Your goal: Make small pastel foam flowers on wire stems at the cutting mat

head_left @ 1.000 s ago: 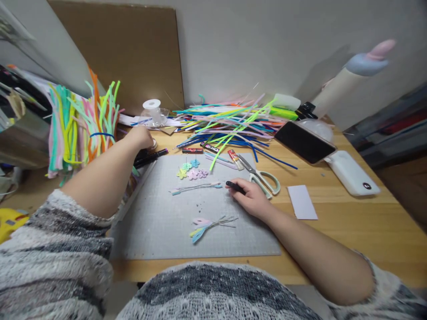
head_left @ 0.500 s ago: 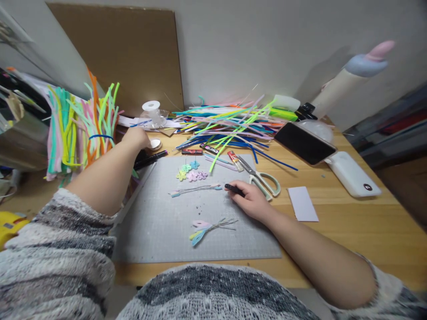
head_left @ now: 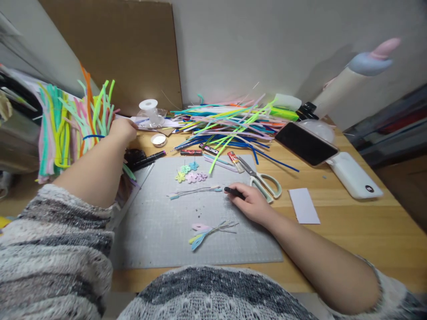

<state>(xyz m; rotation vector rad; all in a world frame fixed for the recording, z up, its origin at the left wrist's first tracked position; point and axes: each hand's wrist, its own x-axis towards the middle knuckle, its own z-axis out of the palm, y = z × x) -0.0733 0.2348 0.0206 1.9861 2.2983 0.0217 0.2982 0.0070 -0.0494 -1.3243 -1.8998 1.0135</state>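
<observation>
My left hand (head_left: 123, 129) reaches to the back left, beside the upright bundle of coloured pipe cleaners (head_left: 88, 111). Its fingers point away from me and are mostly hidden, so what they touch does not show. On the right side of the grey cutting mat (head_left: 150, 235), my right hand (head_left: 251, 202) is closed around a slim black pen-like object (head_left: 233, 192). Thin stems with small coloured tips (head_left: 195, 192) lie just left of it. Small pipe-cleaner flowers (head_left: 191, 174) rest above them, and looped pipe-cleaner pieces on wire stems (head_left: 203, 235) lie nearer to me.
Scissors (head_left: 265, 182) lie at the mat's right edge. A loose heap of pipe cleaners (head_left: 227, 124) spreads along the back. A white spool (head_left: 150, 111), a round white tub (head_left: 158, 140) and a black marker (head_left: 148, 160) stand near the left. A phone (head_left: 307, 142) and a white card (head_left: 303, 205) are at right.
My left hand has moved left, away from the round white tub and closer to the pipe-cleaner bundle. My right hand has stayed put with the black object.
</observation>
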